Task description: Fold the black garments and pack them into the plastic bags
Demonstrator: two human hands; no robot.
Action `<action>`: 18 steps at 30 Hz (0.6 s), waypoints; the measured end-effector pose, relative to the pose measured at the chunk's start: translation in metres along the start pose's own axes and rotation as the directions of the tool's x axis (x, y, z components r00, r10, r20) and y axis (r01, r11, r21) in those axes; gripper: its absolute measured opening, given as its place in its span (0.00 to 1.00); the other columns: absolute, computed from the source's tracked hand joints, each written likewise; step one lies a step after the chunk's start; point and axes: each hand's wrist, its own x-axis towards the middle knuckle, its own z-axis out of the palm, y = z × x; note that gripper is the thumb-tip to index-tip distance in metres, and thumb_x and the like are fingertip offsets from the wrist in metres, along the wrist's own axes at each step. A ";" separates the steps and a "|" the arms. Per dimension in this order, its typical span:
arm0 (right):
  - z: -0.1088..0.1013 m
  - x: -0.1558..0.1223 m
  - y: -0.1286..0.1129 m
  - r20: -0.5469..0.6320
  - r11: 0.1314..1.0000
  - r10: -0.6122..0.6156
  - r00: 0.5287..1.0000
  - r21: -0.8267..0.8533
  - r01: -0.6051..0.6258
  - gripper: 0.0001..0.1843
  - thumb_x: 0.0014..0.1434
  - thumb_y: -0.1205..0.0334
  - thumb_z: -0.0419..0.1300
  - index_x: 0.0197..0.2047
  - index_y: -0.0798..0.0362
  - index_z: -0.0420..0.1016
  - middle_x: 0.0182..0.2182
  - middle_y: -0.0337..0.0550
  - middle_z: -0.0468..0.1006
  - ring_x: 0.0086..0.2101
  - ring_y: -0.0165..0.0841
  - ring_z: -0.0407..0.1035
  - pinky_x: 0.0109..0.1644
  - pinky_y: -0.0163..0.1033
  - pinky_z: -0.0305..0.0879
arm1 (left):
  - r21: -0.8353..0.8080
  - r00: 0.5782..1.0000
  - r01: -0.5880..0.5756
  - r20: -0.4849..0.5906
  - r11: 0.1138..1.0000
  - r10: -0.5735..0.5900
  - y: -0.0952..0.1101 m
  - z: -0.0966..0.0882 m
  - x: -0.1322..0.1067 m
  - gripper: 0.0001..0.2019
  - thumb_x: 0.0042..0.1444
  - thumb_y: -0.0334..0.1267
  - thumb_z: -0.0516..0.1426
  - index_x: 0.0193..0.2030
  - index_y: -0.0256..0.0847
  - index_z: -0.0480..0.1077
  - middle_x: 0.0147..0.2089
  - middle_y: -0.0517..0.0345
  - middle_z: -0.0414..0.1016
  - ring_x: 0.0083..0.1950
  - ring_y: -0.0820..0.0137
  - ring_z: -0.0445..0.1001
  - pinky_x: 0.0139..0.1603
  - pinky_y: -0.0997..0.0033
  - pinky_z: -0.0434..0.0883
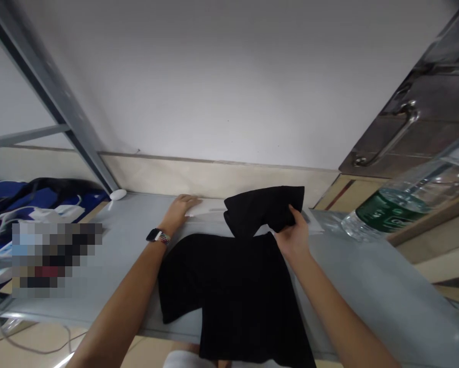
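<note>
Right now the black garment [229, 291] lies spread on the grey counter [130, 240], its near edge hanging over the front towards the person. The right hand [293, 239] is closed on one upper corner of the cloth, pinching it between thumb and fingers and holding that flap [260, 207] up off the counter, turned towards the wall. The left hand [180, 205] is open, palm down and flat on the counter just beyond the garment's far left edge, gripping nothing; a watch [157, 236] sits on its wrist.

The step in hand looks like folding that corner over. To do it well, I judge the flap should be drawn taut so that it lays down without wrinkles, its edge lined up with the body of the cloth, while the flat hand moves onto the fabric to pin it against sliding.

A clear plastic bottle [398, 207] lies near the right edge of the view. Its green label [386, 207] carries print, but it is too blurred to read.
</note>
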 end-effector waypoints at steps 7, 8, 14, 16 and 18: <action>-0.020 0.024 -0.002 0.075 0.995 0.091 0.993 0.037 -0.094 0.09 0.59 0.61 0.68 0.44 0.44 0.83 0.38 0.38 0.88 0.42 0.40 0.85 0.46 0.45 0.85 | 0.229 0.998 0.034 0.037 0.973 -0.044 -0.004 -0.005 -0.004 0.42 0.53 0.16 0.51 0.74 0.47 0.69 0.75 0.49 0.70 0.72 0.55 0.67 0.73 0.47 0.65; -0.021 0.025 -0.003 0.076 0.994 0.094 0.993 0.047 -0.098 0.09 0.59 0.61 0.68 0.44 0.44 0.83 0.38 0.37 0.88 0.41 0.40 0.85 0.45 0.44 0.85 | 0.230 0.998 0.062 0.016 0.971 -0.067 -0.006 -0.008 -0.005 0.42 0.54 0.15 0.50 0.74 0.47 0.68 0.76 0.48 0.69 0.73 0.55 0.68 0.73 0.47 0.65; -0.023 0.029 -0.012 0.113 0.989 0.128 0.985 0.054 -0.134 0.11 0.60 0.61 0.68 0.46 0.43 0.83 0.37 0.36 0.88 0.39 0.38 0.85 0.46 0.44 0.85 | 0.165 0.988 0.131 -0.098 0.978 -0.116 0.000 -0.031 0.003 0.25 0.64 0.24 0.50 0.63 0.38 0.77 0.65 0.43 0.80 0.67 0.54 0.75 0.72 0.47 0.67; -0.023 0.030 -0.013 0.122 0.986 0.156 0.980 0.040 -0.162 0.10 0.60 0.61 0.67 0.46 0.43 0.83 0.36 0.36 0.88 0.38 0.38 0.85 0.44 0.45 0.85 | 0.079 0.999 0.030 -0.027 0.996 -0.028 0.015 -0.029 0.009 0.20 0.70 0.37 0.56 0.65 0.43 0.76 0.66 0.48 0.80 0.67 0.55 0.75 0.73 0.50 0.67; -0.022 0.029 -0.014 0.109 0.981 0.186 0.977 0.032 -0.190 0.09 0.60 0.60 0.67 0.45 0.43 0.84 0.35 0.37 0.88 0.36 0.39 0.85 0.42 0.45 0.85 | -0.015 0.993 -0.070 0.095 0.997 0.072 0.032 -0.021 0.013 0.23 0.68 0.48 0.62 0.68 0.49 0.75 0.70 0.52 0.76 0.71 0.53 0.72 0.76 0.47 0.64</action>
